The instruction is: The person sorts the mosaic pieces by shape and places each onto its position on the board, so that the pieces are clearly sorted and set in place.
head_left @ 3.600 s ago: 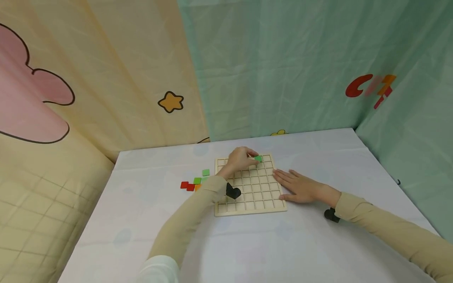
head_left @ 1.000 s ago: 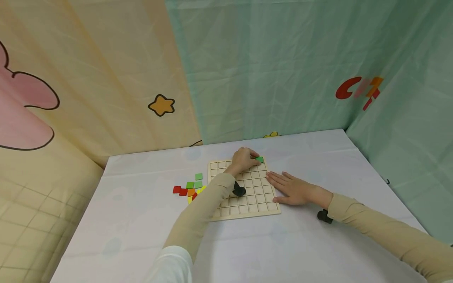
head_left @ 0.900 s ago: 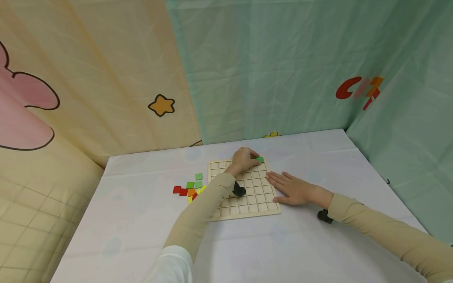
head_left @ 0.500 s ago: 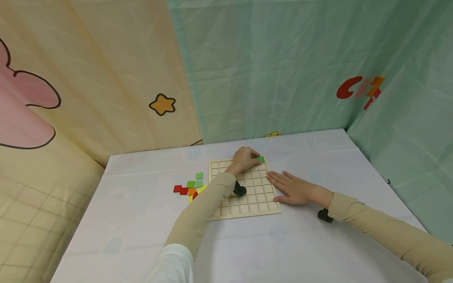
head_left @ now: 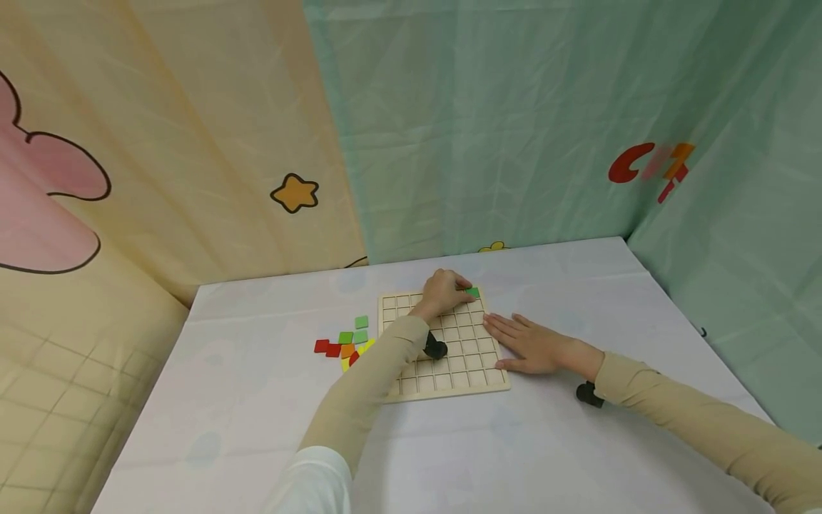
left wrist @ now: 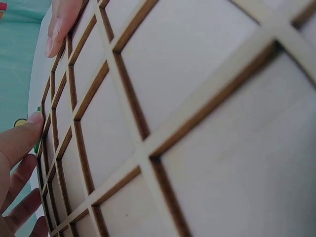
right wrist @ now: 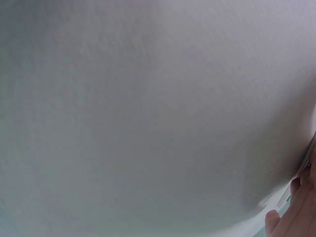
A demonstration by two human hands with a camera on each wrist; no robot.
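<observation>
A pale wooden grid board (head_left: 478, 382) lies on the white-covered table. Over its far right part my left hand (head_left: 439, 294) reaches in and holds a small green square tile (head_left: 473, 293) between thumb and fingers at the far right corner cell. In the left wrist view the thumb (left wrist: 19, 140) touches the green tile (left wrist: 38, 113), which shows only edge-on. My right hand (head_left: 533, 345) rests flat, fingers spread and straight, with fingertips at the board's right edge. The right wrist view shows mostly white cloth and part of that hand (right wrist: 296, 212).
Left of the board lies a loose group of small square tiles: red (head_left: 322, 346), green (head_left: 362, 322), orange (head_left: 347, 350) and yellow (head_left: 346, 363). The left sleeve (head_left: 359, 382) covers part of the group and the board's left side. Printed curtains (head_left: 417, 143) hang behind the table.
Since the oldest frame, my left hand has shifted the green tile slightly right, to the board's far right corner. The right hand stays at the board's edge. The head view has turned slightly.
</observation>
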